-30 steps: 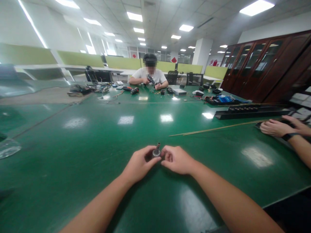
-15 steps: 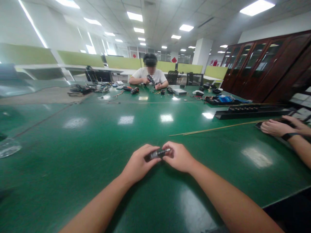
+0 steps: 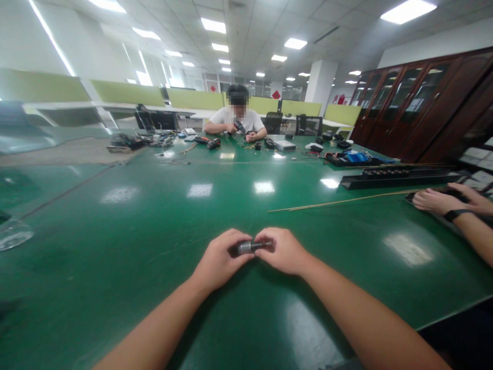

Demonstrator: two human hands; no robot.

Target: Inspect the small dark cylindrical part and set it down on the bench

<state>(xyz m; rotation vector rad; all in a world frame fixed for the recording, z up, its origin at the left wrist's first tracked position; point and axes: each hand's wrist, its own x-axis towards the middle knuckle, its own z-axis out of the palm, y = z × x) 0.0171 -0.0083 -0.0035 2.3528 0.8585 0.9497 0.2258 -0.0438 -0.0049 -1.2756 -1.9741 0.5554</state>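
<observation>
My left hand (image 3: 221, 259) is wrapped round the body of a small dark-and-silver cylindrical part with a thin shaft (image 3: 246, 247). Its narrow end points right, toward my right hand (image 3: 283, 251), whose thumb and fingertips pinch round that end. The part is held nearly level, just above the green tabletop (image 3: 146, 288). Its left end is hidden in my left palm, and its exact kind is too small to make out.
Thin brass-coloured rods (image 3: 327, 204) lie to the right, before a long black channel (image 3: 385, 178). At far right are a co-worker's hands (image 3: 435, 202). Opposite, another person (image 3: 236, 115) holds a power tool, among scattered tools. A clear plastic item (image 3: 15, 236) is at far left.
My right fingers have closed in on the narrow end, moving slightly left. The part has turned from a slight upward tilt to nearly level. My left hand stays almost in place.
</observation>
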